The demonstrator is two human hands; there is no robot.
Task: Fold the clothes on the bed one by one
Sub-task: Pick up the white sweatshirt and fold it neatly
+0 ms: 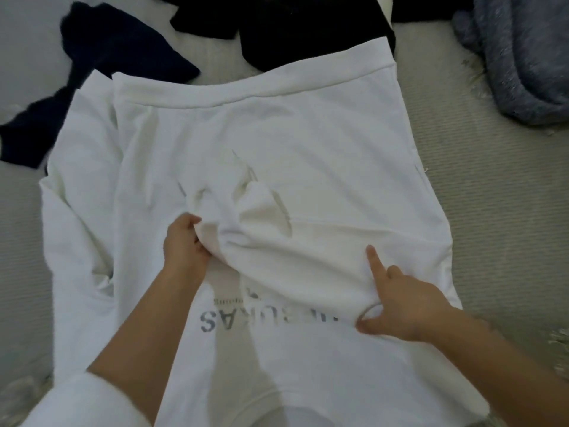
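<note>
- White sweatshirt (308, 134): spread flat across the middle of the bed (492, 195), with its ribbed hem band (246, 94) at the far end. The grey printed lettering (234, 318) reads upside down nearer the person.
- Folded-over part: one side of the sweatshirt lies across its body and is bunched into creases at the centre.
- Left hand (184, 241): fingers curled tightly round the bunched white fabric at the centre of the sweatshirt.
- Right hand (406, 306): index finger (374, 263) straight and lying on the folded-over part, while the thumb (372, 326) sits under its edge, pinching the cloth.
- Navy garment (123, 47): crumpled at the far left, partly under the sweatshirt's edge.
- Black garment (292, 26): lies beyond the hem band, which overlaps it.
- Blue-grey mottled garment (523, 57): heaped at the far right, apart from the sweatshirt.
</note>
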